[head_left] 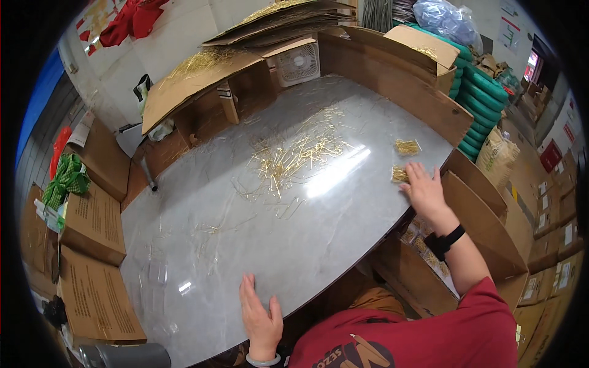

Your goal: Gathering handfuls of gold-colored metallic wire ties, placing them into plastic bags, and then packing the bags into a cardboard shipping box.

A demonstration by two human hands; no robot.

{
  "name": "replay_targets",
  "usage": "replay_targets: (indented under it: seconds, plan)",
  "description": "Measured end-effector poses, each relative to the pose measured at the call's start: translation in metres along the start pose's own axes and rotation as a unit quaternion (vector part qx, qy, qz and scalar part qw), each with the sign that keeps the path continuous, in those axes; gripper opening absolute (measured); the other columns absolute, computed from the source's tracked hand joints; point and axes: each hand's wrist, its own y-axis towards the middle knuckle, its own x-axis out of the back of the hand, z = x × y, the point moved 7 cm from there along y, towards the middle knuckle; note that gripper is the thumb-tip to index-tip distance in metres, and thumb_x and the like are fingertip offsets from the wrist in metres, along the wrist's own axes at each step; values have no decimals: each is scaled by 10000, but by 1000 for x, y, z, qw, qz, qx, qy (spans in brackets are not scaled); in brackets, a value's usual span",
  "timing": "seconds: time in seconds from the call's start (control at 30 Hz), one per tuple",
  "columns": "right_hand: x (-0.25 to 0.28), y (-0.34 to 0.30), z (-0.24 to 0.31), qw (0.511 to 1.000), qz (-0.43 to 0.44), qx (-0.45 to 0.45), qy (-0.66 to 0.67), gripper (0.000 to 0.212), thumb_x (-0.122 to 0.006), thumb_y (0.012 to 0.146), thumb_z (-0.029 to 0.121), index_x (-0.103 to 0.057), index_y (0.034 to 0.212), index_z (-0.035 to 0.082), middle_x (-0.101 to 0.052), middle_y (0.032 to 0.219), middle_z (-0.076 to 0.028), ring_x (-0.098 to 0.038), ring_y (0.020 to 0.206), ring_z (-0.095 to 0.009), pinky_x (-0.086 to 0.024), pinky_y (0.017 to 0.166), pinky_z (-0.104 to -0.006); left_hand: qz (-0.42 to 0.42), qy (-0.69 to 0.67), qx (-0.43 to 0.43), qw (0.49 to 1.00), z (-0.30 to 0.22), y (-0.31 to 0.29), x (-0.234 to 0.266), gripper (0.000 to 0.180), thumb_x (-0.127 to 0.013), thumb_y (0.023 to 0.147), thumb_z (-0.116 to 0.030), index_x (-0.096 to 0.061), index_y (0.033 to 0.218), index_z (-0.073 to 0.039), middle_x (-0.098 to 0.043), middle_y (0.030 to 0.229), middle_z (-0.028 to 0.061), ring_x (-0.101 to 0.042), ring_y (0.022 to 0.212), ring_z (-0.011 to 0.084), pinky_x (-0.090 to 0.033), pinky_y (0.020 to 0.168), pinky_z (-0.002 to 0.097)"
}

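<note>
Head view, the only one supplied. The right hand [424, 191] lies palm down with fingers extended, its thumb side against the near gold bundle [398, 174]; whether thumb and fingers pinch this bundle or merely rest on it cannot be told. The far gold bundle [407, 146] lies just beyond the right fingertips, its long axis running side to side, so that the right hand is much the nearer. The left hand [262, 316], well apart at the near table edge, is empty, with fingers straight and thumb apart. Left of the right hand, across the gray table [343, 245], spreads a loose heap of gold wire pieces [288, 161]. Obscured: part of the near bundle, covered by the right hand; the bundles' wrapping and single strands, too small to resolve.
</note>
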Motion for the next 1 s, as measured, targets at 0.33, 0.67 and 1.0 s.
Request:
replay_targets:
  seconds: [0.33,0.67,1.0]
  plan:
    - [-5,35,-40,993,23,77,89,600,-459,1053,404,-365,1541,68,-358,1615,-123,-299,1513,-302,-205,1210,-613,1,60,-3,998,1,-3,-3,733,-633,875,-56,-300,1508,102,-521,1422,279,-456,1345,477,-348,1161,528]
    - [1,73,-14,994,-49,-97,-8,763,-520,1010,495,-306,1573,25,-341,1608,-213,-289,1509,-370,-199,1218,-584,3,91,1,996,6,-5,-8,686,-648,882,-124,-381,1477,88,-493,1440,283,-452,1347,480,-370,1151,519]
    - [92,64,324,817,73,511,258,755,-566,994,525,-375,1535,34,-267,1622,-263,-253,1496,-463,-254,1222,-523,-47,100,-9,994,1,-8,6,639,-669,880,-136,-432,1429,88,-520,1387,297,-484,1306,479,-403,1123,506]
